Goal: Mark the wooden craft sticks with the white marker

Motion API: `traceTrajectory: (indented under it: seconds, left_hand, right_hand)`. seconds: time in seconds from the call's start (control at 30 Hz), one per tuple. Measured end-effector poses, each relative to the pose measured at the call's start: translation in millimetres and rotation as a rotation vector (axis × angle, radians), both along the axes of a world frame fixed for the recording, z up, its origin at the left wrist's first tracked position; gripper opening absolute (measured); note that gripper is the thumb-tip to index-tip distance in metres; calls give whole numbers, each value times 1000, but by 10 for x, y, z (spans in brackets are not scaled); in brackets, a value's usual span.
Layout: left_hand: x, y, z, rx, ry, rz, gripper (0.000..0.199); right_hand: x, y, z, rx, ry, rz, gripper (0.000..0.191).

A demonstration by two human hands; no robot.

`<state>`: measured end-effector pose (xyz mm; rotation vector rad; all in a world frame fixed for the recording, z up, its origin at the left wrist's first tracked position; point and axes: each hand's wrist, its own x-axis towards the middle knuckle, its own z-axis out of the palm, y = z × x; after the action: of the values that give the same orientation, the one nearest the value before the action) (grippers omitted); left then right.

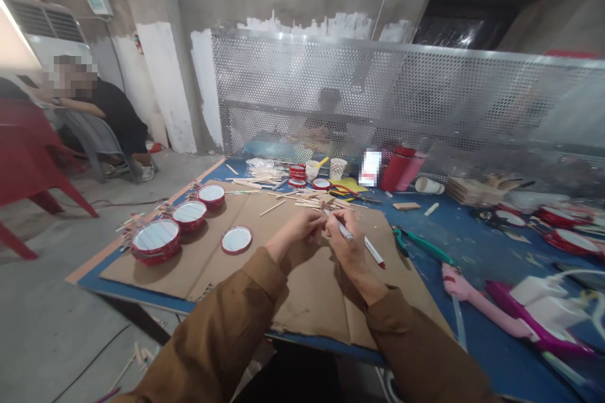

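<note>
My right hand point(347, 242) is closed in a writing grip around a white marker point(346, 232), its tip turned towards my left hand. My left hand point(302, 230) is pinched shut close beside it; what its fingers hold is hidden. Both hands are over a brown cardboard sheet point(302, 308). Right of them lies a second white marker with a red end point(375, 252). Just beyond my fingers is a loose pile of wooden sticks point(312, 200). A red-rimmed small drum point(237, 240) lies flat to the left of my left hand.
Several stacked red drums point(155, 241) line the cardboard's left side. Green-handled pliers point(425, 245), a pink hand-shaped stick point(482, 305) and a purple power strip point(558, 327) lie at right. A red bottle point(397, 167) and paper cup point(337, 168) stand before the perforated metal screen point(302, 88).
</note>
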<state>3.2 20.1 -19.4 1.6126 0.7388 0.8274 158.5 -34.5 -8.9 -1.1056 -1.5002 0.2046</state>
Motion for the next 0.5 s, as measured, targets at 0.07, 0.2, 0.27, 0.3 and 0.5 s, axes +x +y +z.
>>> traceTrajectory:
  seconds: [0.07,0.2,0.27,0.3,0.5]
  left_hand:
    - [-7,-5,8,-7,1,-7,47]
    - [-8,-9,5,-4,-7,9,49]
    - [2,-4,-2,-10,-6,13,48]
    - [8,0,-5,-14,-6,9,47]
    - [17,5,-4,-28,3,-4,47]
  right_hand:
    - [10,8,3,13,-18,-12,23]
    - [-7,16,2,-12,-17,15,22]
    - [-19,11,9,9,-9,-5,22]
    - [-22,7,16,25,-2,-23,22]
    - [-9,-20,26,1,23,-8,23]
